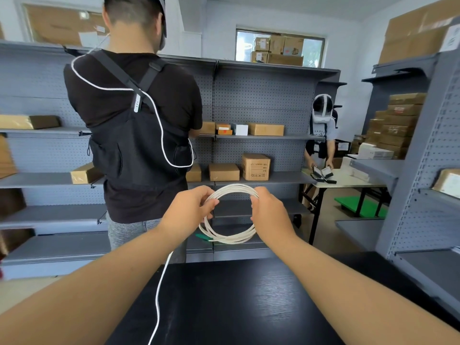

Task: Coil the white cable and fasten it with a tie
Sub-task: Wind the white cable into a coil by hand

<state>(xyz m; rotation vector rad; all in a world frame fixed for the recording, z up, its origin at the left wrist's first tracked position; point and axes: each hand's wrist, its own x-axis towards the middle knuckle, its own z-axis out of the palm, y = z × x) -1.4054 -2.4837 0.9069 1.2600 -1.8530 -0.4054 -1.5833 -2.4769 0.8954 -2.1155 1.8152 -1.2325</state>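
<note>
Your left hand and right hand each had fingers pinched on the white cable, held mid-frame above the black tabletop. It looked light, limp and springy (grip opposite sides), several thin loops with a green end low down

The white cable tail is cut off at the bottom edge; the coil's sides are hidden by fingers.
</note>
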